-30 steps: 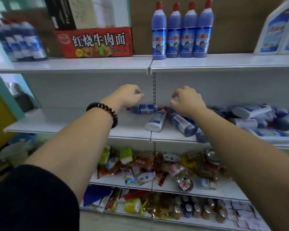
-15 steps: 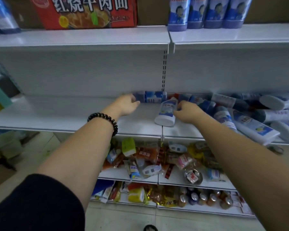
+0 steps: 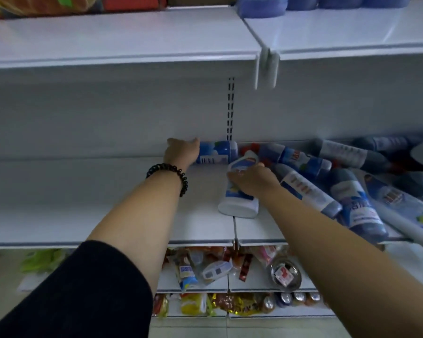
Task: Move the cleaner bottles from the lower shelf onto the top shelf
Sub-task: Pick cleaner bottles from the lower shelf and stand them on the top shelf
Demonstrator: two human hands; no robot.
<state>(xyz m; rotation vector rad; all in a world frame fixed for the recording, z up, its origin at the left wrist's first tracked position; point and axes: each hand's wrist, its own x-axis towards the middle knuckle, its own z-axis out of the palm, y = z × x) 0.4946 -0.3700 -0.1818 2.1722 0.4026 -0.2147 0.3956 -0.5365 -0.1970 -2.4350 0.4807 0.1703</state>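
Note:
On the lower shelf (image 3: pixel 83 191) lie several cleaner bottles. A blue bottle (image 3: pixel 216 152) lies sideways against the back wall. My left hand (image 3: pixel 182 152), with a black bead bracelet on its wrist, holds that bottle's left end, thumb over the top and fingers hidden behind it. A white bottle (image 3: pixel 239 201) lies with its base toward me. My right hand (image 3: pixel 252 181) lies over its middle, fingers curled round its side. To the right is a heap of blue and white bottles (image 3: pixel 352 198). The top shelf (image 3: pixel 132 45) carries the bases of upright blue bottles (image 3: pixel 261 6).
A red noodle box (image 3: pixel 132 1) stands on the top shelf at the left. A shelf divider tab (image 3: pixel 266 67) hangs from the top shelf's front edge. Below are shelves of snack packets (image 3: pixel 205 269) and small cans (image 3: pixel 286 298).
The view has moved closer and lower. My left hand has reached the blue bottle's end, and my right hand has slid further over the white bottle.

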